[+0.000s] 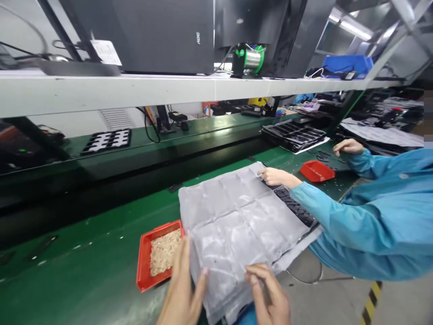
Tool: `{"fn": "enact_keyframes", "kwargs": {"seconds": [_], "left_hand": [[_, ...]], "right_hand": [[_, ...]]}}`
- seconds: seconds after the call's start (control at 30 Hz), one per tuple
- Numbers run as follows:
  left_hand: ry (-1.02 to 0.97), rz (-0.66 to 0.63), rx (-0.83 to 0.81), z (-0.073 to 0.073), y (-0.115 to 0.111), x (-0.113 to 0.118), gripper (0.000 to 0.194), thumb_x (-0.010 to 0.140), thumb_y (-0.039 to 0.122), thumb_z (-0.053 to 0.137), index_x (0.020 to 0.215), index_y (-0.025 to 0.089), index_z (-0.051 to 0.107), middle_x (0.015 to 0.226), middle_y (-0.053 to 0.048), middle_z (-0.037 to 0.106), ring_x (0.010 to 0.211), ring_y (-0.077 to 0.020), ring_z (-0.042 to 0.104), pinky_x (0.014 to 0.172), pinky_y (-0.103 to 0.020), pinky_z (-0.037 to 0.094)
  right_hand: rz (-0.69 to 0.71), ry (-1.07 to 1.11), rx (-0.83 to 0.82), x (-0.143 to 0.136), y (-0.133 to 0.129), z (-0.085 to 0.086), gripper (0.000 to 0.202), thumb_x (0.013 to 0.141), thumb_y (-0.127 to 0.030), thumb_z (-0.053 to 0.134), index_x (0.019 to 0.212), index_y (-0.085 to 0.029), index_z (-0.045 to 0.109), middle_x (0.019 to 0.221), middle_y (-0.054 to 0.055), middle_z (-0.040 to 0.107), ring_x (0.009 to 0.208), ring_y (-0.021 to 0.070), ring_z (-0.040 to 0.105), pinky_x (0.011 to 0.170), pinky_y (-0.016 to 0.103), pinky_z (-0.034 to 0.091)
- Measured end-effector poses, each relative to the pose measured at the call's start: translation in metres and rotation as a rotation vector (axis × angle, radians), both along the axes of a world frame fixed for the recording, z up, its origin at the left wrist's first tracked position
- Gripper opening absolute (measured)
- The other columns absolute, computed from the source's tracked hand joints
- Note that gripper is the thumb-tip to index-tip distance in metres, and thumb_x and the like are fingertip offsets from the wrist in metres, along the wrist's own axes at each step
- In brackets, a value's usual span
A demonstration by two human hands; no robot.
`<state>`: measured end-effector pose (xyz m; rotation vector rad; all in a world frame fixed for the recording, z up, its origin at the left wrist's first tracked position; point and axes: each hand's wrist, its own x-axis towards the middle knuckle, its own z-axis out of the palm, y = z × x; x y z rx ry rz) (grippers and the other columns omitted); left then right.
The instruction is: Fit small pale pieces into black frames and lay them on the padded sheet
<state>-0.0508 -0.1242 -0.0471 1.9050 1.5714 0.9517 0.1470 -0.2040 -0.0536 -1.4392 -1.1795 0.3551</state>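
A translucent whitish sheet (233, 216) covers a black tray (294, 205) with moulded compartments, whose dark parts show at the right side. Along the sheet's left edge is my left hand (182, 284), fingers stretched out and thumb apart. Over the near part of the sheet, my right hand (270, 295) has thumb and forefinger closed together; whatever is between them, if anything, is too small to make out. Left of the sheet, close to my left fingers, stands a red bin (145, 262) with many small beige pieces (165, 253).
A co-worker in a blue sleeve (345, 225) has one hand (279, 177) at the tray's far right corner. Another red bin (317, 171) and stacked black trays (292, 135) lie beyond. A shelf edge (169, 92) with monitors (152, 36) spans the green bench (84, 271).
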Motion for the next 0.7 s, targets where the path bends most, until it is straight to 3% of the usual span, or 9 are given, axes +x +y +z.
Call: {"fn": "enact_keyframes", "kwargs": {"seconds": [0.1, 0.17, 0.27, 0.4, 0.53, 0.63, 0.7], "left_hand": [[-0.041, -0.001, -0.005, -0.009, -0.023, 0.047, 0.074, 0.109, 0.037, 0.044, 0.174, 0.025, 0.01, 0.181, -0.012, 0.011, 0.167, -0.0339, 0.014, 0.134, -0.061, 0.021], [-0.028, -0.005, 0.029, -0.01, -0.029, 0.061, 0.077, 0.108, 0.032, 0.046, 0.174, 0.024, 0.007, 0.181, -0.013, 0.009, 0.167, -0.0356, 0.011, 0.134, -0.062, 0.019], [-0.008, -0.051, 0.052, -0.015, -0.039, 0.06, 0.075, 0.107, 0.028, 0.045, 0.174, 0.027, 0.011, 0.18, -0.013, 0.018, 0.165, -0.0367, 0.021, 0.133, -0.062, 0.024], [-0.053, 0.038, 0.026, -0.037, -0.062, 0.052, 0.076, 0.105, 0.029, 0.047, 0.174, 0.028, 0.014, 0.178, -0.014, 0.022, 0.164, -0.0375, 0.025, 0.133, -0.063, 0.022], [-0.153, 0.148, -0.188, -0.051, -0.07, 0.06, 0.078, 0.107, 0.037, 0.044, 0.174, 0.024, 0.007, 0.179, -0.015, 0.02, 0.165, -0.036, 0.022, 0.134, -0.06, 0.018], [-0.265, 0.198, -0.36, -0.049, -0.066, 0.07, 0.078, 0.108, 0.045, 0.043, 0.174, 0.023, 0.008, 0.179, -0.013, 0.023, 0.165, -0.0326, 0.023, 0.136, -0.055, 0.015], [-0.334, 0.202, -0.375, -0.046, -0.063, 0.075, 0.081, 0.106, 0.046, 0.047, 0.174, 0.02, 0.01, 0.179, -0.012, 0.02, 0.165, -0.0311, 0.02, 0.136, -0.05, 0.013]], "right_hand": [[-0.104, -0.109, -0.001, 0.031, -0.003, -0.016, 0.019, 0.106, -0.025, 0.055, 0.113, -0.024, 0.072, 0.108, 0.008, 0.071, 0.102, 0.0237, 0.072, 0.087, 0.034, 0.059], [-0.129, -0.208, 0.015, 0.045, -0.004, -0.028, 0.021, 0.105, -0.024, 0.056, 0.122, -0.025, 0.069, 0.12, 0.011, 0.069, 0.113, 0.0264, 0.069, 0.094, 0.039, 0.058], [-0.202, -0.297, 0.003, 0.058, 0.0, -0.042, 0.028, 0.105, -0.027, 0.058, 0.132, -0.024, 0.064, 0.138, 0.015, 0.061, 0.13, 0.0337, 0.061, 0.106, 0.053, 0.051], [-0.308, -0.327, -0.086, 0.067, 0.016, -0.049, 0.039, 0.106, -0.039, 0.055, 0.14, -0.02, 0.057, 0.16, 0.023, 0.043, 0.153, 0.0458, 0.037, 0.116, 0.076, 0.032], [-0.344, -0.346, -0.161, 0.074, 0.028, -0.054, 0.044, 0.107, -0.041, 0.05, 0.145, -0.018, 0.055, 0.172, 0.024, 0.025, 0.161, 0.0487, 0.019, 0.119, 0.081, 0.024], [-0.347, -0.346, -0.172, 0.076, 0.03, -0.058, 0.043, 0.108, -0.037, 0.047, 0.145, -0.017, 0.056, 0.174, 0.022, 0.021, 0.163, 0.0474, 0.015, 0.121, 0.081, 0.02], [-0.338, -0.332, -0.175, 0.078, 0.029, -0.06, 0.043, 0.108, -0.035, 0.045, 0.145, -0.017, 0.056, 0.175, 0.021, 0.02, 0.164, 0.0465, 0.013, 0.122, 0.081, 0.018]]}}
